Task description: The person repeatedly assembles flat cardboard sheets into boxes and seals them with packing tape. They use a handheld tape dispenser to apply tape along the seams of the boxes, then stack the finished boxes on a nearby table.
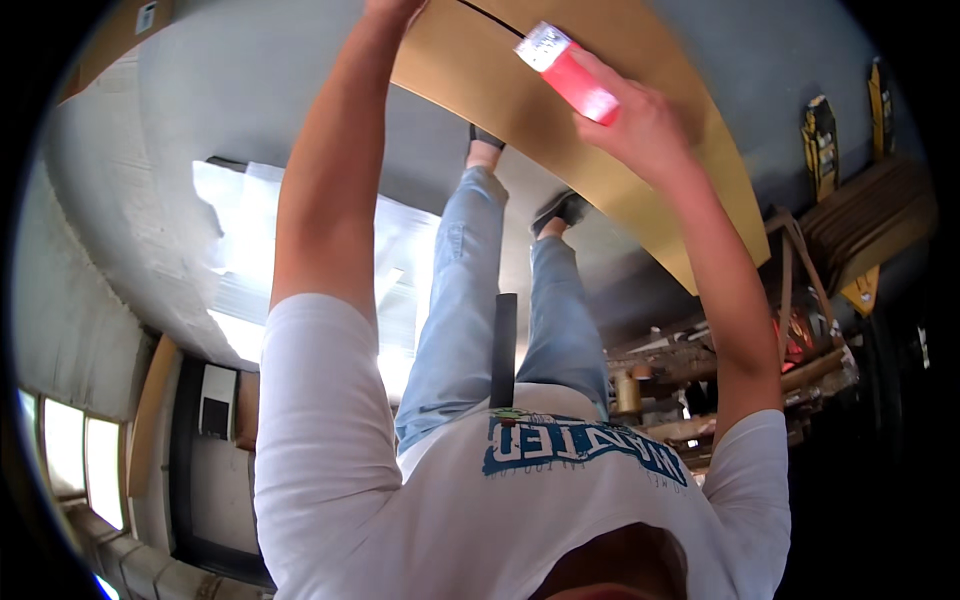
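Note:
My right hand [645,125] is closed around a small red hand-held thing [580,85] with a silvery, clear-looking front end. I cannot make out its exact kind. Beneath it spreads a large brown sheet, perhaps cardboard [470,70], whose near edge runs slantwise past my feet. A thin black line or strip [490,15] reaches from the top edge of the picture to the red thing's silvery end. At the top edge, over the sheet's left side, my left hand [397,6] is mostly cut off, with its fingers out of sight.
Bright, whitish sheeting or glare [260,230] covers part of the grey floor left of my legs. On the right stand a cluttered rack [680,360] and stacked brown strips [860,215], near a black-and-yellow package [820,145]. A brown box [115,40] sits at the upper left.

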A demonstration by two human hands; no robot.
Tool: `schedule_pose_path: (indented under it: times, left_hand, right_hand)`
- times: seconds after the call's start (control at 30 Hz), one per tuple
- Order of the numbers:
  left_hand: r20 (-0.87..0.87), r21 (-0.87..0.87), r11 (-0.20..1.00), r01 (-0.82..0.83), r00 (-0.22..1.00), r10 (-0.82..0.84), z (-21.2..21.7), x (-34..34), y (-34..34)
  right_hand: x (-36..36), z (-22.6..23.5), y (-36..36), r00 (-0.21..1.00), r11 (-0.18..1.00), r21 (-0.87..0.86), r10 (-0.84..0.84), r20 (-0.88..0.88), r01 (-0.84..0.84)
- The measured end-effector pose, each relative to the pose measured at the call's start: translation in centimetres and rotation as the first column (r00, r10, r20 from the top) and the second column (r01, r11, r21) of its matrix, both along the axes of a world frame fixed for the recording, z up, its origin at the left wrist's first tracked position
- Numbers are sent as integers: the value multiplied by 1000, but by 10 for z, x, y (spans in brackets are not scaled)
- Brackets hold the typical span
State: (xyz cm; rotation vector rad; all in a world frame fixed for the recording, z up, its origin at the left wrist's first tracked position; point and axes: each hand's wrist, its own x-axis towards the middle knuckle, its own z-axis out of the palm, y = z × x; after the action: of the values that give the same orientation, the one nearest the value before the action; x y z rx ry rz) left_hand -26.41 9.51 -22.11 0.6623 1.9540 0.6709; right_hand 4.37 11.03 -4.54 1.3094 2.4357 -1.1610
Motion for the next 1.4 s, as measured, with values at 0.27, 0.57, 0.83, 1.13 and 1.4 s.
schedule_pose_path:
  times: [0.27, 0.57, 0.83, 1.13, 1.4]
  left_hand:
    - [-85, -33, 993, -117, 990, 114, -60, -29, -33]
    - [-110, 241, 908, -342, 920, 376, 133, 212, -169]
    - [296, -339, 735, -587, 675, 675, 170, 437, -252]
    - [252, -245, 900, -360, 873, 418, 238, 469, -277]
    - [251, 246, 929, -275, 944, 213, 227, 459, -201]
  right_hand:
    - [-6, -17, 0, 997, 999, -22, 40, 64, -39]
    - [-17, 1, 16, 999, 985, -170, 34, -17, -36]
    - [6, -4, 15, 990, 988, -61, 141, -15, -142]
    - [11, 3, 7, 988, 988, -53, 145, -55, -148]
    - [7, -8, 6, 983, 985, -35, 167, -80, -170]
